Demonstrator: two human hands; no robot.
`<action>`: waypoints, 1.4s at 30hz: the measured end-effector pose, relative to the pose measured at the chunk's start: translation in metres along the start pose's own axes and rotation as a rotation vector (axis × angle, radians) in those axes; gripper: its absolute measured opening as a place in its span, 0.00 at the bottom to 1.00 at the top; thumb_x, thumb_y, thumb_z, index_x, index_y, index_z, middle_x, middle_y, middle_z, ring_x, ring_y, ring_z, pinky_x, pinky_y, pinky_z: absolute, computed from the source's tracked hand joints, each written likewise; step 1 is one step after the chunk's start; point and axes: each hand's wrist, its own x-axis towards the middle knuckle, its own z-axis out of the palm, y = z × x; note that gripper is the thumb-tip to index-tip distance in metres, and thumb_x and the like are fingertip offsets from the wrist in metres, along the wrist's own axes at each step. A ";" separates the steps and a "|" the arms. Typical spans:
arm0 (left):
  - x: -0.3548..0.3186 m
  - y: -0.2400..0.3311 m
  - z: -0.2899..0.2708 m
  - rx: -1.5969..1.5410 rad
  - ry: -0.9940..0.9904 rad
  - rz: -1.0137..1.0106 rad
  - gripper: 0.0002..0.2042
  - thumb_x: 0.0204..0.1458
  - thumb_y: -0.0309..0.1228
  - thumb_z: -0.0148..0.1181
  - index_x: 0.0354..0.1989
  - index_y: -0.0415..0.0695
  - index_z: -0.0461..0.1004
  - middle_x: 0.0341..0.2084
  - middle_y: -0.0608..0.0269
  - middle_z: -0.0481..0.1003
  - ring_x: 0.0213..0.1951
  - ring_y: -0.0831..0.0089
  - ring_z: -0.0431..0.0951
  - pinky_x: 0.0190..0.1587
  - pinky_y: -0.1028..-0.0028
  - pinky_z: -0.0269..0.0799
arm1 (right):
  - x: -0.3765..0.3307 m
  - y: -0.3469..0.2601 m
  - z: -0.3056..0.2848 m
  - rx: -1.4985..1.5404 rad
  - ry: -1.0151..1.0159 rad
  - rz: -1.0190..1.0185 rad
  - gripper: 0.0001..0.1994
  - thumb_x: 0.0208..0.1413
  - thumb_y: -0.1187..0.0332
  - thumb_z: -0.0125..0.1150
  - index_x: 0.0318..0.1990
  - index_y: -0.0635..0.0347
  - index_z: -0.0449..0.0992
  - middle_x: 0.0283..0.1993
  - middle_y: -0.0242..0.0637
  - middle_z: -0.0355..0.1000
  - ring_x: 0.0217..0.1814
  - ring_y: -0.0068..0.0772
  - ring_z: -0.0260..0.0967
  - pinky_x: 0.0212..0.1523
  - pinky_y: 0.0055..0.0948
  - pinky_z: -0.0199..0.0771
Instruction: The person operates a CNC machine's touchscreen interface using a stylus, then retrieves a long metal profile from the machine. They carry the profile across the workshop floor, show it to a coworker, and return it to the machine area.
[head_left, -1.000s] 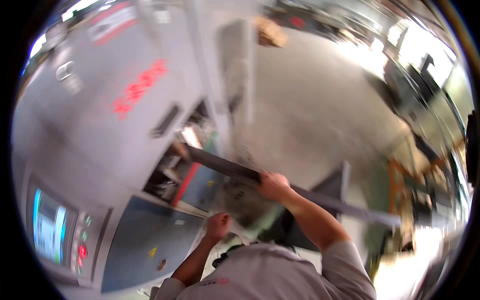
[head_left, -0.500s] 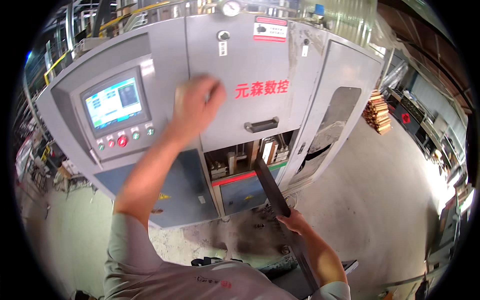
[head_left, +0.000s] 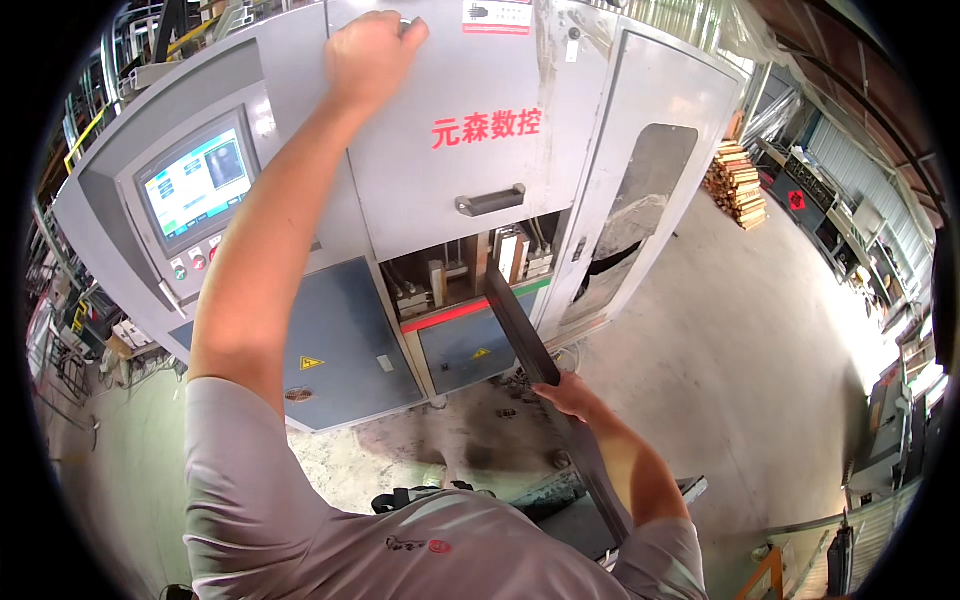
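The long dark metal bar (head_left: 520, 335) runs slantwise from the open slot low on the grey machine (head_left: 640, 120) down toward you, its far end inside the opening, its near end passing under your right hand (head_left: 565, 393) and lost behind your forearm. Your right fingers are curled over the bar's upper edge, grasping it. Your left hand (head_left: 368, 52) is raised high against the top of the machine's front panel, fingers clenched into a fist; something small may sit under the knuckles, but you cannot tell what.

Signs: a rectangular red-and-white label (head_left: 497, 14) sits at the panel's top edge, partly cut off by the frame. Red characters (head_left: 486, 127) run across the middle of the panel, above a grey pull handle (head_left: 491, 201). Two small yellow triangular warning stickers (head_left: 312, 363) mark the blue-grey lower doors, one on each. A red strip (head_left: 445, 315) lines the sill of the slot.

To your left a lit control screen (head_left: 198, 181) has round buttons (head_left: 197, 262) beneath it, red and green among them; its content is too small to read. A stack of timber (head_left: 735, 183) lies on the floor (head_left: 760, 330) far right. The slot's interior is shadowed and hard to make out.
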 end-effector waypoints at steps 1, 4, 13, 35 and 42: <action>0.002 -0.003 0.002 0.023 0.010 -0.004 0.20 0.48 0.44 0.58 0.16 0.40 0.69 0.17 0.57 0.73 0.21 0.54 0.73 0.25 0.58 0.67 | -0.001 -0.003 0.000 -0.018 -0.019 -0.001 0.23 0.50 0.52 0.67 0.45 0.62 0.79 0.36 0.46 0.77 0.42 0.44 0.75 0.44 0.41 0.71; 0.013 0.021 -0.011 0.082 -0.330 -0.183 0.23 0.47 0.45 0.59 0.38 0.34 0.72 0.35 0.46 0.74 0.42 0.56 0.72 0.46 0.65 0.65 | -0.005 -0.007 -0.007 -0.035 -0.038 0.002 0.23 0.50 0.51 0.66 0.46 0.60 0.79 0.37 0.47 0.77 0.42 0.44 0.75 0.45 0.41 0.71; 0.005 -0.011 0.023 0.078 0.002 -0.133 0.20 0.47 0.46 0.55 0.14 0.41 0.70 0.12 0.57 0.72 0.19 0.55 0.73 0.24 0.59 0.67 | -0.013 -0.018 -0.009 -0.027 -0.015 -0.060 0.22 0.50 0.51 0.66 0.43 0.61 0.80 0.33 0.45 0.77 0.37 0.39 0.76 0.40 0.38 0.72; 0.018 0.015 0.005 0.124 -0.301 -0.390 0.22 0.49 0.50 0.55 0.30 0.40 0.80 0.30 0.48 0.80 0.37 0.51 0.80 0.40 0.58 0.75 | -0.006 -0.010 -0.006 -0.071 0.017 -0.102 0.23 0.49 0.50 0.66 0.41 0.64 0.78 0.35 0.48 0.77 0.41 0.44 0.76 0.43 0.40 0.71; 0.022 0.023 0.002 0.064 -0.329 -0.479 0.18 0.48 0.47 0.57 0.27 0.42 0.79 0.26 0.57 0.80 0.36 0.56 0.81 0.40 0.60 0.75 | -0.007 -0.011 -0.005 -0.001 -0.028 -0.059 0.23 0.50 0.52 0.66 0.44 0.63 0.79 0.37 0.46 0.78 0.42 0.40 0.76 0.45 0.38 0.71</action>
